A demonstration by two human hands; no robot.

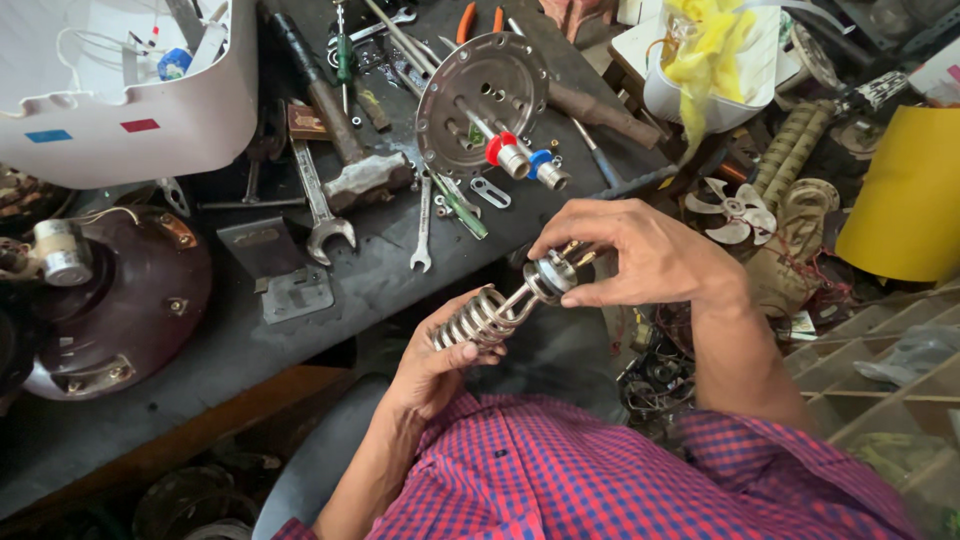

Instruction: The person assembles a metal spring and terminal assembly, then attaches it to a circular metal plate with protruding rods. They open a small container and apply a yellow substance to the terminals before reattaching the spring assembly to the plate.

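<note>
Gripping a coiled heating element point(487, 316) above the lap, off the bench's point(200, 350) near edge, the left hand point(435, 365) cups the coil while the right hand point(640, 255) pinches its terminal head — spanners point(318, 205) lying unused.

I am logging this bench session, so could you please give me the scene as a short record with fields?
setting: cluttered dark workbench seen from above
left hand: left hand grips the coil end of a metal coiled heating element
right hand: right hand pinches the element's terminal head
behind the hands: round metal flange plate with red and blue capped pipes
tools: open-ended spanner, hammer
left side: white appliance casing, brown domed cover
right side: small white fan blade
</note>
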